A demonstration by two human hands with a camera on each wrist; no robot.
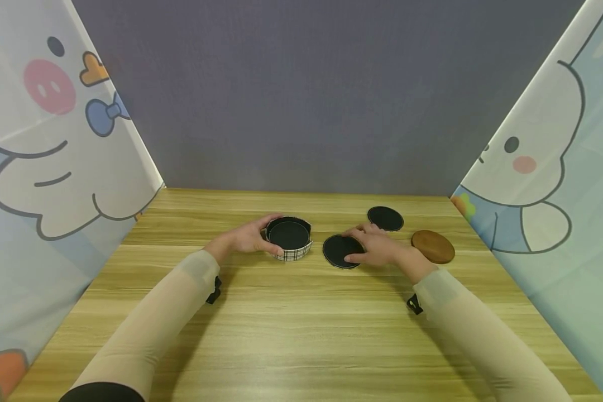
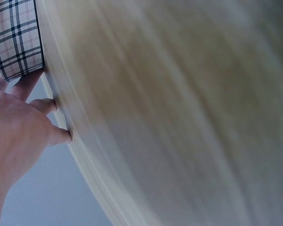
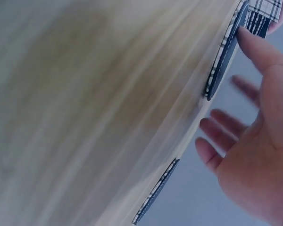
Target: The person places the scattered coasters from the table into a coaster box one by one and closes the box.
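My left hand (image 1: 253, 237) holds a round coaster holder (image 1: 292, 255) with a plaid outer wall, thumb at the near side and fingers at the far side. Inside the holder lies a black round coaster (image 1: 288, 235). In the left wrist view the plaid wall (image 2: 19, 37) shows above the palm. My right hand (image 1: 377, 245) is over the right part of another black coaster (image 1: 338, 250) that lies on the table, its thumb and fingers spread apart. From the right wrist, the thumb is at this coaster's face (image 3: 226, 54) while the other fingers are loosely bent.
A third black coaster (image 1: 385, 218) lies farther back, beyond the right hand. To the right is a brown wooden disc (image 1: 433, 247). The wood-grain table (image 1: 301, 329) meets a grey back panel (image 1: 301, 100), with cartoon-printed cloths (image 1: 548, 167) at both sides.
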